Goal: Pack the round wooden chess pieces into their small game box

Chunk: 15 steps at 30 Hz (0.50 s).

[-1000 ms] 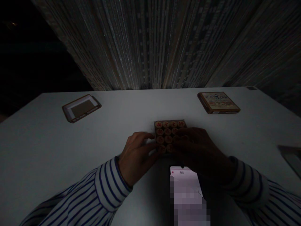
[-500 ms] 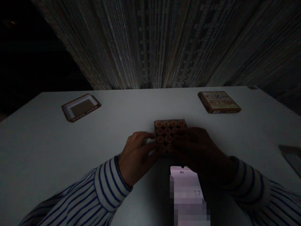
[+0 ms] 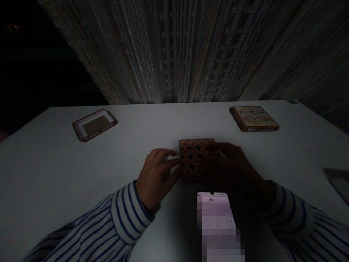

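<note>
A square set of round Chinese chess pieces (image 3: 194, 152) with red characters sits in rows at the middle of the white table, in what looks like a clear tray. My left hand (image 3: 158, 176) is at its left side, fingers apart and curved, with the tips at or almost at the edge. Over the right part of the set lies my right hand (image 3: 234, 169), in deep shadow. Its fingers stretch leftward across the pieces and hide several of them. Whether they touch the pieces is too dark to tell.
A lit phone (image 3: 218, 218), partly blurred out, lies just in front of the set. An open box part (image 3: 95, 124) rests at the back left. At the back right is a flat printed box (image 3: 255, 118). A bead or string curtain (image 3: 174, 51) hangs behind the table (image 3: 152, 123).
My left fingers have drawn slightly back from the lower-left pieces to the set's edge. My right hand has shifted a little, now covering more of the top-right piece.
</note>
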### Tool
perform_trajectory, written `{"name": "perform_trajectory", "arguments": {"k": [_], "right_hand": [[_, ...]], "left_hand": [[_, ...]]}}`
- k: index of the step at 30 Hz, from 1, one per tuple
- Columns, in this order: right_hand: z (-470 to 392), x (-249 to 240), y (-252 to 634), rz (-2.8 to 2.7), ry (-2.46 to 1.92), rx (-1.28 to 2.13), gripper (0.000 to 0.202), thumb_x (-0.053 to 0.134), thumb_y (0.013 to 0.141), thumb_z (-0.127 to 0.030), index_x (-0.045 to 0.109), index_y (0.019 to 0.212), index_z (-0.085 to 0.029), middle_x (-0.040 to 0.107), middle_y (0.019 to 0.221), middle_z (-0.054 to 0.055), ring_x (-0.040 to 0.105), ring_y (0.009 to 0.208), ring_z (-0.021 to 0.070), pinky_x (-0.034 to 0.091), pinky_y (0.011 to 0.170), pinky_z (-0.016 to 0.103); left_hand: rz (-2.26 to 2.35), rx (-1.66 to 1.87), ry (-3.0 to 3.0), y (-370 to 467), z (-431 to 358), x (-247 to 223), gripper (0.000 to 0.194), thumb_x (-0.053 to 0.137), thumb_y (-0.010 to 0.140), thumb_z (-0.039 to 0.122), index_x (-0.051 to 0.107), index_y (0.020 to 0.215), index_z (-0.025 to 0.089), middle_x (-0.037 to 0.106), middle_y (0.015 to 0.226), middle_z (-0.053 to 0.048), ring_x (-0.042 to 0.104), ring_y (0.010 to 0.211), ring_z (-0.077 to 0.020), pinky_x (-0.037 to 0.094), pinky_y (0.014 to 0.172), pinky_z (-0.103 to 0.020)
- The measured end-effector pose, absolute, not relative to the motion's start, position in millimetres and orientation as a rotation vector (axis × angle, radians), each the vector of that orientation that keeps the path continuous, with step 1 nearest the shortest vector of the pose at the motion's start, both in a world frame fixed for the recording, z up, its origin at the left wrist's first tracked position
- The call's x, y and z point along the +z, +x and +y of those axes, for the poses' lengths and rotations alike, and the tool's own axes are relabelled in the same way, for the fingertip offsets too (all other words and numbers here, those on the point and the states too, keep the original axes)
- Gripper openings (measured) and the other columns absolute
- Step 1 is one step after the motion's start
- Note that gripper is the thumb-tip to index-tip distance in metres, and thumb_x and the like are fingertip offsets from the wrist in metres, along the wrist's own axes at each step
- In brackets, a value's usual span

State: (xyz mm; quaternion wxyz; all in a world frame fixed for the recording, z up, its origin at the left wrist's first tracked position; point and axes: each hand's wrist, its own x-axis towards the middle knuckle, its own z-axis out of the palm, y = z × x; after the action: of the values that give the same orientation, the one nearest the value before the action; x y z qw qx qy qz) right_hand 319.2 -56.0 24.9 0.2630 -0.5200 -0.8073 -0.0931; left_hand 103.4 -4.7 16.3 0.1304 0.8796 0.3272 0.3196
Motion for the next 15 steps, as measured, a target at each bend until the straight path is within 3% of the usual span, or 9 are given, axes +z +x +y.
{"name": "perform_trajectory", "arguments": {"k": [15], "right_hand": [[-46.8,25.2,318.3,-2.219,-1.433,-0.113,0.017,0.055,0.079,-0.026,0.066,0.091,-0.022,0.059,0.105,0.010,0.055,0.091,0.0212,0.044,0.078,0.042]], "left_hand": [[0.982,0.811,2.524,107.2,2.9,16.1,0.021,0.058,0.077,0.024,0.064,0.096,0.019,0.057,0.104,-0.008,0.048,0.100,-0.0233,0.043,0.084,-0.045]]}}
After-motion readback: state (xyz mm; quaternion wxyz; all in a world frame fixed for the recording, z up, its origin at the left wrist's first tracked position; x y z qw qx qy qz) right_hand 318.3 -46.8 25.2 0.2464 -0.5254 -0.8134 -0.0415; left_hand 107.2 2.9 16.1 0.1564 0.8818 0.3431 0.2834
